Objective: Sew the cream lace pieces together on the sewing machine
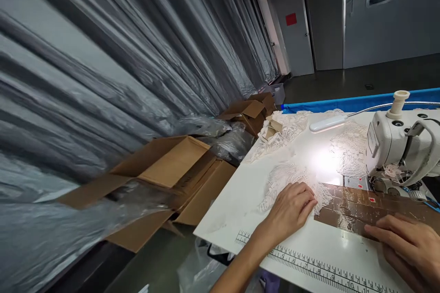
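Note:
My left hand (289,210) lies flat on a piece of white lace (288,178) on the white sewing table (247,201), fingers stretched out and close together. At the lower right my right hand (409,245) rests with its fingers extended on the table beside a brown taped strip (360,206). That strip runs toward the white sewing machine (392,142). More lace (350,146) lies under the bright spot of the machine's lamp (328,123).
A printed ruler (309,265) runs along the table's front edge. Open cardboard boxes (172,169) and plastic bags stand on the floor to the left, against a silver plastic curtain (120,55). A grey door (325,18) lies far back. A blue edge (354,100) borders the table's rear.

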`<action>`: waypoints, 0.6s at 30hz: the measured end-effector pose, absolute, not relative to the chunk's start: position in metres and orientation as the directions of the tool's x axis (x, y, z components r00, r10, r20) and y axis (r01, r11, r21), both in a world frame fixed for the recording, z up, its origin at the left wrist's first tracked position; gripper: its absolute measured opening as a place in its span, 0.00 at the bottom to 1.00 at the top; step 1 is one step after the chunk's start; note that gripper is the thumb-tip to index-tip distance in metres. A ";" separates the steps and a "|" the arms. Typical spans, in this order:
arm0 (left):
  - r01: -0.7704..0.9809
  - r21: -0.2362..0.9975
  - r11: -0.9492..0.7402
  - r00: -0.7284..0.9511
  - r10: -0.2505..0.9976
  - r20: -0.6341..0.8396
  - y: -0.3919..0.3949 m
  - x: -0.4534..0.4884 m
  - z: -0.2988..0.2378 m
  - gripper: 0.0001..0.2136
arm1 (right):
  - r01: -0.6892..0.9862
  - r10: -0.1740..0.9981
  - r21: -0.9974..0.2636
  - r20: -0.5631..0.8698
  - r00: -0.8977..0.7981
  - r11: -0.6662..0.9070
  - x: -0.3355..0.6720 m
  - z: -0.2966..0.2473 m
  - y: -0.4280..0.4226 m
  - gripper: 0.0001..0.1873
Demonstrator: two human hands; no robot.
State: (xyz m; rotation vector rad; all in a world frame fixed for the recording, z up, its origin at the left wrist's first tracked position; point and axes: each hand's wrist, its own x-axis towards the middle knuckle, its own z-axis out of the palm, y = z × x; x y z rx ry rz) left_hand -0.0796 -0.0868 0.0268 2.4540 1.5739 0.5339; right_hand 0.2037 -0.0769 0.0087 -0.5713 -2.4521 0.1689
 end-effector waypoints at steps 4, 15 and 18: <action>0.828 0.368 -0.422 0.317 0.895 0.313 -0.101 -0.090 0.032 0.09 | 0.323 0.498 -0.416 0.435 -0.750 0.850 0.183 0.016 -0.064 0.17; 0.714 0.384 -0.586 0.521 0.810 0.268 -0.099 -0.036 0.027 0.12 | 0.491 0.769 -0.592 0.484 -0.416 0.639 0.205 -0.011 -0.049 0.13; 0.936 0.235 -0.262 0.174 0.925 0.337 -0.086 -0.056 0.026 0.15 | 0.410 0.641 -0.494 0.550 -0.536 0.767 0.199 -0.006 -0.056 0.14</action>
